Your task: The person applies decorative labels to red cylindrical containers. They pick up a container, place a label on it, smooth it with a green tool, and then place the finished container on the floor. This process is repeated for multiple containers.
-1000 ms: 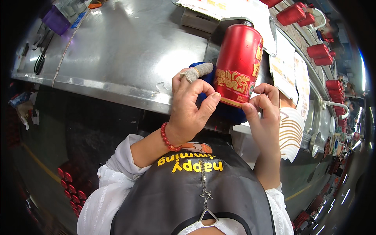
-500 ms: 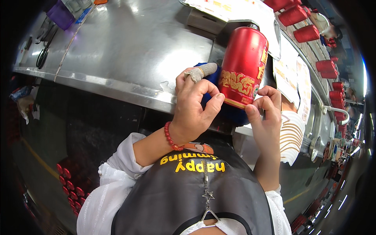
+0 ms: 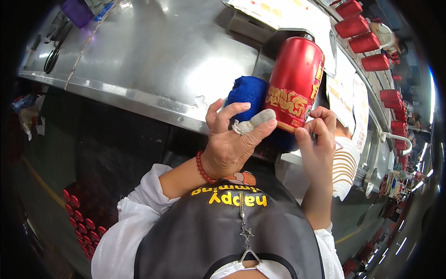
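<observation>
Red bottle (image 3: 295, 83) with gold ornament stands tilted at the near edge of the steel counter (image 3: 153, 60), its base resting on a blue cloth (image 3: 249, 95). Left hand (image 3: 231, 142) presses a cloth-wrapped finger (image 3: 254, 121) against the bottle's lower side, the other fingers spread loosely over the cloth. Right hand (image 3: 318, 139) pinches at the bottle's bottom rim, thumb and fingertips drawn together; what they grip is too small to make out. A red bead bracelet (image 3: 203, 168) circles the left wrist, below the bottle. Beyond the bottle, a row of red bottles (image 3: 367, 32) runs off to the right, partly cut by the picture's rim. The bottle's base is hidden behind both hands and the cloth.
</observation>
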`<act>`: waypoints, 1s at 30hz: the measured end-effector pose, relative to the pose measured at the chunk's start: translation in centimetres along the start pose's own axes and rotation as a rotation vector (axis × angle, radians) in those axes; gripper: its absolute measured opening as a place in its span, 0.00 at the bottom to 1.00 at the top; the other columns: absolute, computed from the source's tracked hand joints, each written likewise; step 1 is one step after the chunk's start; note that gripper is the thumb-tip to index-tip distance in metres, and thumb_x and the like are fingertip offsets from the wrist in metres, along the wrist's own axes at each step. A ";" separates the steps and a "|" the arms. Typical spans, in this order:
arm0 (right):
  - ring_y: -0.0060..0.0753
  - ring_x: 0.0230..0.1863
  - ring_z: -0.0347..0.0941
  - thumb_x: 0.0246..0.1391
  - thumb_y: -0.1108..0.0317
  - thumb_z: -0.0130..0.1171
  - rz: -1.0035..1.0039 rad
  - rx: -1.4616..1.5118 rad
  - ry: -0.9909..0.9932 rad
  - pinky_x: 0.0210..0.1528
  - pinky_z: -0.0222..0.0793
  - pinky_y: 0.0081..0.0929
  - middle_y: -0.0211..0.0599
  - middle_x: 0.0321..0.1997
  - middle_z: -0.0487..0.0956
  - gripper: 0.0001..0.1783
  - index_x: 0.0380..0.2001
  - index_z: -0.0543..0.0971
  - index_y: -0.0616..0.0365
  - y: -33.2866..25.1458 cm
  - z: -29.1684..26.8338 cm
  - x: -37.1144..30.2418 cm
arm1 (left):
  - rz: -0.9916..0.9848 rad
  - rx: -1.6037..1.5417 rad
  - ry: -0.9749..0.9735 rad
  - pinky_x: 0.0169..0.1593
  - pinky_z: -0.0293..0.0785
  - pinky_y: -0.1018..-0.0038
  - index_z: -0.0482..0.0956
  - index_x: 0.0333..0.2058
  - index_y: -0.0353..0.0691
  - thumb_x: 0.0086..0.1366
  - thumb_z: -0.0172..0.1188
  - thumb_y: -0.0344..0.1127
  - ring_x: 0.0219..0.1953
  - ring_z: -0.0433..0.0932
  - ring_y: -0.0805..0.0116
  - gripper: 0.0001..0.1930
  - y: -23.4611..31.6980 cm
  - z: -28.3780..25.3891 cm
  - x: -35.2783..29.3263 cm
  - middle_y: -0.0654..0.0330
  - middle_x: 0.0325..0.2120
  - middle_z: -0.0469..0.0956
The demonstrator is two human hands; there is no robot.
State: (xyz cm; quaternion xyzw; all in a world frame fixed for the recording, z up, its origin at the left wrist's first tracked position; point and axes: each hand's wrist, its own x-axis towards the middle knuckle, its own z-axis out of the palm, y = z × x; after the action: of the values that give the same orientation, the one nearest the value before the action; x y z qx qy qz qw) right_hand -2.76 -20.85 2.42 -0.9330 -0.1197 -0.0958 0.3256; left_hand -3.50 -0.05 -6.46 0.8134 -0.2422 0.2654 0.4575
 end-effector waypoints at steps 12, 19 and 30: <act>0.35 0.54 0.62 0.73 0.55 0.48 0.128 0.485 -0.073 0.54 0.62 0.27 0.41 0.45 0.66 0.22 0.30 0.75 0.62 2.7 -0.3 -1.3 | 0.339 0.249 0.038 0.70 0.47 0.56 0.85 0.48 0.61 0.59 0.67 0.38 0.58 0.68 0.72 0.17 -0.9 0.3 1.3 0.77 0.44 0.83; 0.35 0.52 0.63 0.69 0.53 0.55 0.117 0.544 -0.120 0.54 0.63 0.27 0.40 0.48 0.65 0.21 0.32 0.75 0.62 4.3 -0.8 -1.6 | 0.593 0.333 -0.020 0.70 0.47 0.55 0.85 0.45 0.65 0.59 0.67 0.44 0.55 0.71 0.76 0.14 -0.5 -0.2 3.9 0.84 0.40 0.82; 0.32 0.51 0.64 0.58 0.66 0.66 0.044 0.508 -0.249 0.49 0.65 0.24 0.38 0.49 0.66 0.12 0.29 0.74 0.59 5.6 -3.6 -1.5 | 0.659 0.242 -0.072 0.65 0.56 0.56 0.81 0.39 0.64 0.55 0.68 0.40 0.51 0.65 0.70 0.12 -1.5 0.0 4.7 0.81 0.41 0.81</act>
State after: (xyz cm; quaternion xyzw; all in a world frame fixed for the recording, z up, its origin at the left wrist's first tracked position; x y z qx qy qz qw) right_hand -2.98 -27.64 1.49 -0.8285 -0.1586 0.0598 0.5337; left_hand 0.89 -0.06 -4.29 0.7489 -0.4743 0.3966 0.2386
